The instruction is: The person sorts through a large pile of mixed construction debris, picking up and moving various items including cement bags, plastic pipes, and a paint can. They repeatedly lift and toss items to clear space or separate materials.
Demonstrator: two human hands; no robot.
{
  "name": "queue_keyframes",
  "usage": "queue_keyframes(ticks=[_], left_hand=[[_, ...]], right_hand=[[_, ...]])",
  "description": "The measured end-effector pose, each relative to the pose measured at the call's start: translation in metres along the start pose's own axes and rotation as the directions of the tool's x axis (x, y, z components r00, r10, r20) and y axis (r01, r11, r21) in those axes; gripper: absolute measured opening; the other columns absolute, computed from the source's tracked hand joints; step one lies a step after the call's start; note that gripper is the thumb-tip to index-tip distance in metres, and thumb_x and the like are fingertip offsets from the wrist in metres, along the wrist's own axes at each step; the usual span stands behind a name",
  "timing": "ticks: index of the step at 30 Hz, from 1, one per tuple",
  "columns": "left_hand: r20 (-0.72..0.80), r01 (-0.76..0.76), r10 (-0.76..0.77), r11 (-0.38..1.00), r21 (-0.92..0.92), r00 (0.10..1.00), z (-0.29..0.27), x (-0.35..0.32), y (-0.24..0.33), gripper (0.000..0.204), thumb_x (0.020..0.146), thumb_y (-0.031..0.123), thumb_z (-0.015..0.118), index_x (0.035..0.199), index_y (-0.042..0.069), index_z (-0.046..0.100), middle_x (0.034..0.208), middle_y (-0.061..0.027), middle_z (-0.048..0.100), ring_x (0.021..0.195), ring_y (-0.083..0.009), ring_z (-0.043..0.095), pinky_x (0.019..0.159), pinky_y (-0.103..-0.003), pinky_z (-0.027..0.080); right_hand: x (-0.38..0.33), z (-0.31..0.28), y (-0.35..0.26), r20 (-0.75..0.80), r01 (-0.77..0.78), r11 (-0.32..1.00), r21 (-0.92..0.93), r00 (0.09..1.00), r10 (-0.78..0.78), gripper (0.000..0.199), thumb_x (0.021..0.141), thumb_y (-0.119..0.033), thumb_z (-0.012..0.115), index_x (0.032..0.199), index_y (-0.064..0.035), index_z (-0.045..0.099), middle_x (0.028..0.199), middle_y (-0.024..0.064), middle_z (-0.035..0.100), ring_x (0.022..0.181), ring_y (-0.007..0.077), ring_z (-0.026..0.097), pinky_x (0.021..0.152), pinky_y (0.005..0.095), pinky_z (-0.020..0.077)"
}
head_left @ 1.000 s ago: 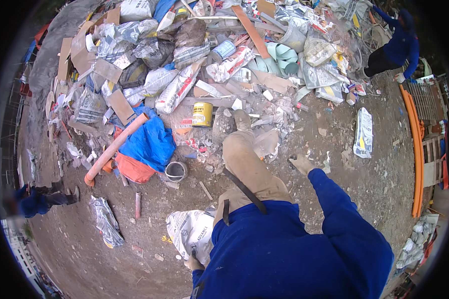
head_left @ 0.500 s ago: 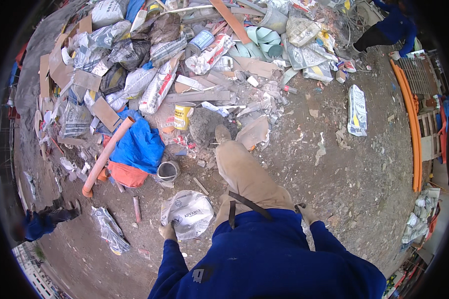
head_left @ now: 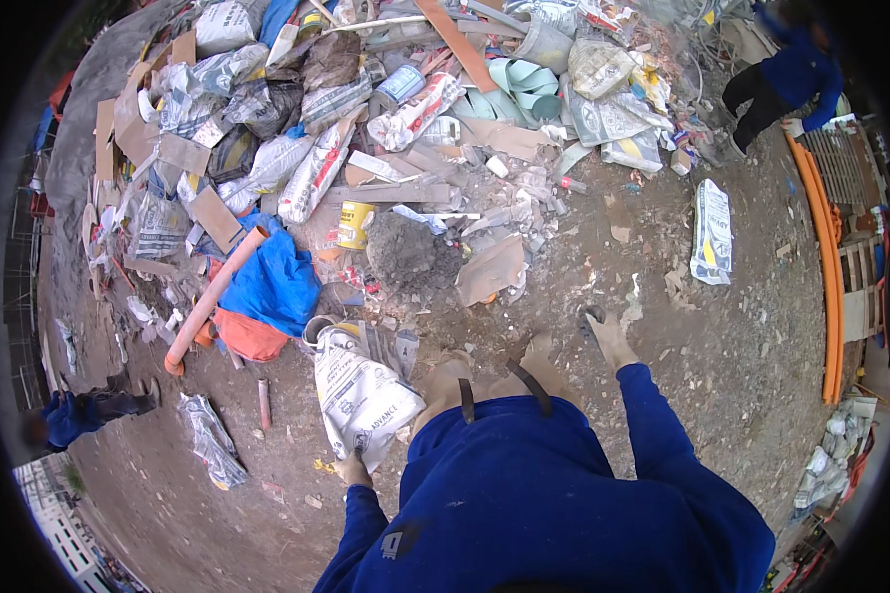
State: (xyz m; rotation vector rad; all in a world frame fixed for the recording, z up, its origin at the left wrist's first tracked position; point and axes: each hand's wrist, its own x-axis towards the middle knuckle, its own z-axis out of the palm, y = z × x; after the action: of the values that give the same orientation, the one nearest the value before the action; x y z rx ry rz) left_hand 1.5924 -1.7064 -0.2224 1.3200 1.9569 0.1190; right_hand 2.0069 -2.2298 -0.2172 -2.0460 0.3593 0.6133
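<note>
My left hand (head_left: pixel 352 470) is closed on the lower edge of a white printed sack (head_left: pixel 361 400), which hangs out in front of my left leg. Beyond the sack's far end lies the round mouth of a grey bucket (head_left: pixel 316 327), partly covered by it. My right hand (head_left: pixel 615 341) reaches forward over the bare ground to the right of my legs. Its fingers are closed around a small dark grey thing (head_left: pixel 591 316), whose kind I cannot make out.
A large rubbish heap (head_left: pixel 366 128) of sacks, boards and cardboard fills the far side. An orange pipe (head_left: pixel 213 301) leans over a blue tarp (head_left: pixel 272 287). Flattened sacks (head_left: pixel 712 232) lie on the ground. One person (head_left: pixel 791 84) stands far right, another (head_left: pixel 79 420) at left.
The sack has lifted and tilted upward in my left hand, reaching over the bucket. My right hand has swung forward from beside my hip. My forward leg has drawn back from the heap.
</note>
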Motion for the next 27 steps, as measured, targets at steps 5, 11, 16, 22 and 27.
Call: queue_keyframes(ticks=[5, 11, 16, 22, 27], left_hand=[[-0.072, -0.023, 0.011, 0.985, -0.173, 0.997, 0.031, -0.052, -0.016, 0.053, 0.083, 0.006, 0.067, 0.131, -0.011, 0.056, 0.119, -0.0226, 0.067, 0.102, -0.0309, 0.070, 0.088, -0.042, 0.057], [-0.053, -0.086, 0.069, 0.865, -0.494, 0.996, 0.045, -0.095, -0.020, 0.054, 0.086, 0.003, 0.064, 0.136, -0.010, 0.051, 0.123, -0.0199, 0.065, 0.099, -0.0295, 0.069, 0.088, -0.044, 0.057], [-0.109, -0.425, 0.413, 0.893, -0.150, 0.904, 0.058, -0.114, 0.012, 0.050, 0.088, 0.013, 0.069, 0.131, -0.010, 0.056, 0.118, -0.0240, 0.067, 0.112, -0.0355, 0.064, 0.100, -0.044, 0.049], [-0.044, -0.588, 0.598, 0.798, 0.136, 0.801, 0.080, -0.099, 0.113, 0.039, 0.084, 0.025, 0.074, 0.108, -0.004, 0.067, 0.108, -0.0254, 0.069, 0.111, -0.0400, 0.063, 0.098, -0.047, 0.048], [0.301, -0.792, 0.782, 0.363, 0.491, 0.545, 0.126, -0.088, 0.198, 0.032, 0.084, 0.024, 0.072, 0.108, 0.004, 0.073, 0.106, -0.0219, 0.072, 0.105, -0.0395, 0.067, 0.092, -0.048, 0.051]], right_hand=[[0.015, -0.057, 0.008, 0.129, 0.114, 0.985, -0.127, 0.987, -0.098, 0.056, 0.100, -0.040, 0.061, 0.133, 0.0060, 0.057, 0.125, 0.0292, 0.065, 0.119, 0.0387, 0.064, 0.102, 0.0415, 0.0469], [-0.016, -0.142, 0.183, 0.089, -0.311, 0.950, -0.008, 0.946, 0.311, 0.042, 0.095, -0.035, 0.067, 0.112, 0.0034, 0.070, 0.094, 0.0185, 0.076, 0.086, 0.0313, 0.072, 0.078, 0.0427, 0.0547], [-0.070, -0.232, 0.314, -0.035, -0.627, 0.771, 0.116, 0.773, 0.634, 0.029, 0.097, -0.032, 0.065, 0.100, -0.0031, 0.071, 0.080, 0.0126, 0.073, 0.064, 0.0246, 0.071, 0.053, 0.0390, 0.0563], [-0.039, -0.224, 0.293, -0.086, -0.438, 0.809, 0.392, 0.858, 0.506, 0.027, 0.099, -0.031, 0.063, 0.103, -0.0049, 0.070, 0.082, 0.0107, 0.072, 0.068, 0.0233, 0.072, 0.058, 0.0364, 0.0568], [-0.011, -0.163, 0.202, -0.080, -0.190, 0.882, 0.431, 0.966, 0.247, 0.027, 0.101, -0.022, 0.063, 0.107, 0.0033, 0.073, 0.087, 0.0084, 0.075, 0.071, 0.0151, 0.069, 0.063, 0.0313, 0.0555]])
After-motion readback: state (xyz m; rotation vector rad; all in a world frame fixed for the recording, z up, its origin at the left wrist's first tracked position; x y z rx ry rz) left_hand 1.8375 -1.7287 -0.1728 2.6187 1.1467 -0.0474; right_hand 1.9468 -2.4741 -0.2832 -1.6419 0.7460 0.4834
